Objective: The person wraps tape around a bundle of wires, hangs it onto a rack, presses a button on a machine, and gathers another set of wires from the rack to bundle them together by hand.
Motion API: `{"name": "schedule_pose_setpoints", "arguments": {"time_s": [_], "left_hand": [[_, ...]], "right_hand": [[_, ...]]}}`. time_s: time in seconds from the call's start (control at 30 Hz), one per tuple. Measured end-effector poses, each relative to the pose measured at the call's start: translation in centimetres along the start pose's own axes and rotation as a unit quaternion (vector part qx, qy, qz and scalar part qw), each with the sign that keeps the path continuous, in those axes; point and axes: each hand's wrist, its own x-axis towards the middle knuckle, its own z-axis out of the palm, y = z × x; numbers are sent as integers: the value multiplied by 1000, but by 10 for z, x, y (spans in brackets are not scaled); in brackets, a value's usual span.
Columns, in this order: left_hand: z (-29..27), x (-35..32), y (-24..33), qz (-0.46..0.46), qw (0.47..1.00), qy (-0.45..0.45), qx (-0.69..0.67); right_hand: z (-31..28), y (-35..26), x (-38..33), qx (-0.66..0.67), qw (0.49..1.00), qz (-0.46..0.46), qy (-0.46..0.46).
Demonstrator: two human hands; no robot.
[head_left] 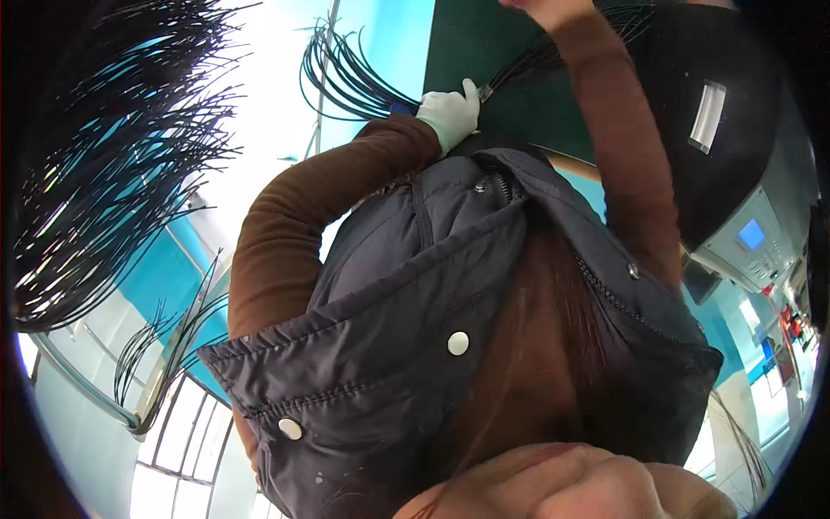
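Note:
My left hand (450,119) wears a white glove and is closed round a bundle of thin black wires (350,82), its thumb pointing up. Loose wire ends fan out to the left of the glove. On its other side the wires run on toward the upper right over a dark green tabletop (484,43). A small blue piece (400,110) shows at the cuff. At the top edge is my right hand (558,10), bare and cut off by the frame, above the wires; its fingers are mostly out of sight.
A large mass of black wires (112,156) hangs at the left. Below it a curved metal rail (78,376) carries a smaller wire bunch (143,346). A white strip (707,117) lies on the dark surface at right, near a pale machine with a blue screen (750,233).

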Motion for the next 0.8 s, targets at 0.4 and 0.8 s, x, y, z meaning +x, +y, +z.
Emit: {"name": "schedule_pose_setpoints", "arguments": {"time_s": [0.4, 0.8], "left_hand": [[7, -1, -21, 37, 998, 34, -32], [1, -9, -35, 38, 995, 84, -45]], "right_hand": [[-111, 147, -88, -541, 806, -242, -1], [-114, 141, -76, -607, 762, -172, 147]]}}
